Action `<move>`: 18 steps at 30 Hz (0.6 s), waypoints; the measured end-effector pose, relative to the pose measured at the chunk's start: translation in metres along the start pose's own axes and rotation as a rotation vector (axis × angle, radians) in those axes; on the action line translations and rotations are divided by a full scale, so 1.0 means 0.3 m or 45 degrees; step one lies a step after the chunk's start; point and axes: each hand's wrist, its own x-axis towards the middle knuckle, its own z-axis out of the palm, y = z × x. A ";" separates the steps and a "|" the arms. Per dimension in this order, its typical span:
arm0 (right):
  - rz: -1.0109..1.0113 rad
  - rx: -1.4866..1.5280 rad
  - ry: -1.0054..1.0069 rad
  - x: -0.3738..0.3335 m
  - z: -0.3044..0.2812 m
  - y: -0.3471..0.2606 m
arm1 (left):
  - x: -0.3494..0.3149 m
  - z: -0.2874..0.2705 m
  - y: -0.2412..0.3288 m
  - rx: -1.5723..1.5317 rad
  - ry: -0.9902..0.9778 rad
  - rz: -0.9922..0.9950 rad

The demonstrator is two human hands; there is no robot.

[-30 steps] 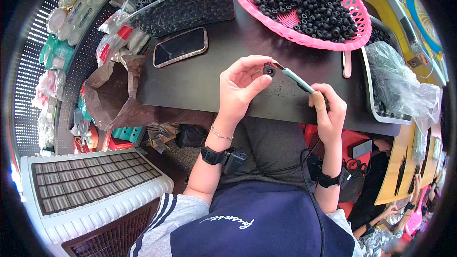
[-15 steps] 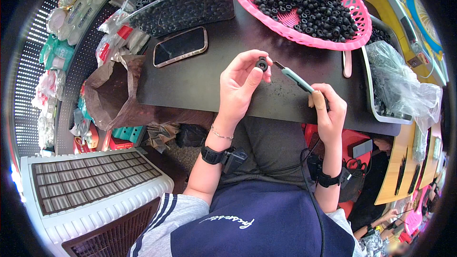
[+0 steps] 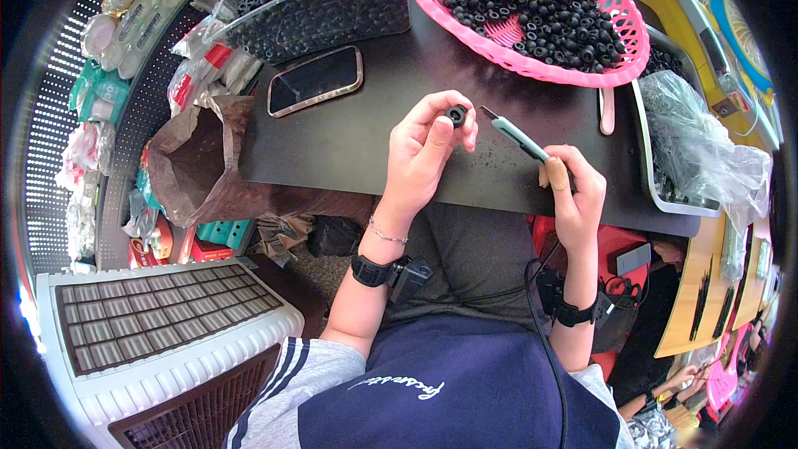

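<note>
Pinched between the thumb and fingers of my left hand (image 3: pixel 422 148) is a small black ring-shaped part (image 3: pixel 456 115), its round hole facing me. My right hand (image 3: pixel 573 187) grips a pale green utility knife (image 3: pixel 519 139) by its lower end. The knife's dark blade points up and left, a short gap away from the ring. Both hands are raised over the near part of the dark table (image 3: pixel 332 145). Ahead of them stands a pink basket (image 3: pixel 540 73) with many similar black parts in it.
At the back left is a clear plastic box (image 3: pixel 324 37) full of black parts, with a phone (image 3: pixel 316 81) lying before it. A white tray (image 3: pixel 657 187) with a plastic bag (image 3: pixel 702 137) is on the right. A brown bag (image 3: pixel 195 166) hangs open at the table's left edge.
The black ring has turned a little in my left fingers, so its hole shows differently. My left hand has shifted very slightly; the right hand and knife stay nearly still.
</note>
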 end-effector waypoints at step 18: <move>-0.003 0.017 0.011 -0.001 0.002 0.004 | -0.005 -0.004 0.006 0.114 0.011 0.032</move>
